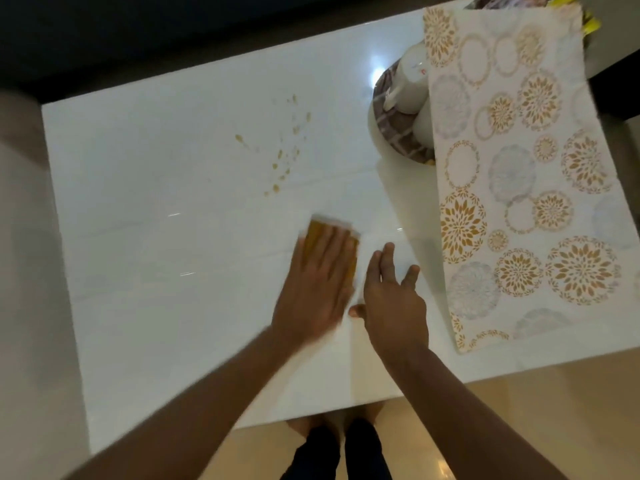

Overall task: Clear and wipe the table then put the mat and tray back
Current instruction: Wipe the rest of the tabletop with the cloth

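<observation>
Wiping step: L hand [317, 282] pressing yellow cloth [320, 233] on table [156, 237], fingers straight, together. R hand [391, 299] hovering, fingers apart. Next prob. needing push fwd onto stains [284, 154]. At R edge, mat [519, 168] lying over tray [391, 126].

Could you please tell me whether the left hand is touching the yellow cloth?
Touching. The head view shows the left hand lying flat on the yellow cloth, with straight fingers covering most of it and no gap between them.
</observation>
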